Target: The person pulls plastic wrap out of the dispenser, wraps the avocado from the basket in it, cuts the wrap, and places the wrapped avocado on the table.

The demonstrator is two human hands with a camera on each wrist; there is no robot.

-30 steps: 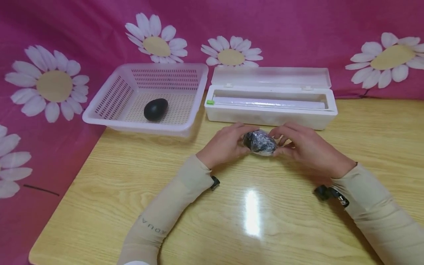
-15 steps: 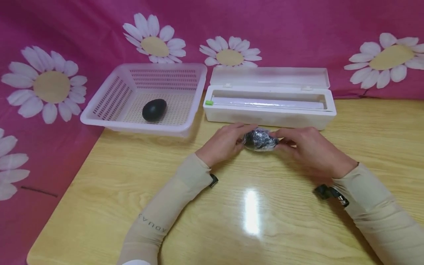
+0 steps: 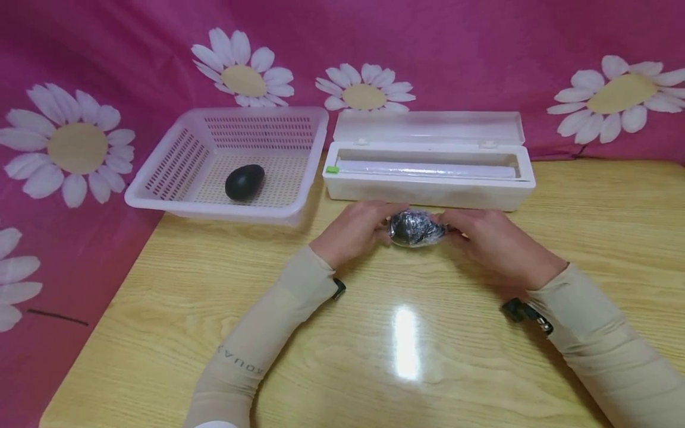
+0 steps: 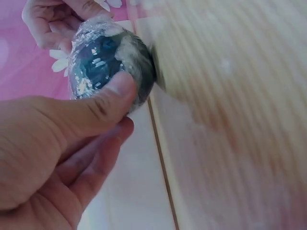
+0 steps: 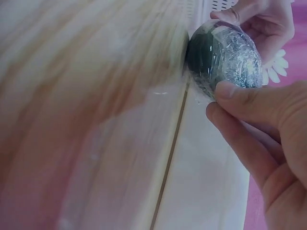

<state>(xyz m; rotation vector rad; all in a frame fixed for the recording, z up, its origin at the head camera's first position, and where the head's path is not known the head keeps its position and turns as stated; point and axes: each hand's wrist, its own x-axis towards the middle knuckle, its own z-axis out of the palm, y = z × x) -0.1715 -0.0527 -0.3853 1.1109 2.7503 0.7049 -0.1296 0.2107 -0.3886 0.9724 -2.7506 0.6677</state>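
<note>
A dark, egg-shaped avocado (image 3: 414, 227) wrapped in crinkled cling film is held between both hands, low over the table. My left hand (image 3: 350, 232) grips its left end; in the left wrist view the thumb (image 4: 120, 86) presses on the film. At the other end, my right hand (image 3: 500, 244) pinches the wrap and avocado between thumb and fingers, as the right wrist view shows. Shiny film (image 5: 240, 57) covers most of the dark green skin there. The fingertips behind the avocado are partly hidden.
A white slotted basket (image 3: 230, 211) at the back left holds another dark avocado (image 3: 244, 182), with no film visible on it. Just beyond my hands stands a white cling film box (image 3: 423, 193), its lid raised, with a film roll (image 3: 428, 169) and green slider (image 3: 332, 170).
The right hand's fingers have closed in on the avocado's right end, where they were more spread before. The wrapped avocado has turned slightly. The whole head view has shifted a little.
</note>
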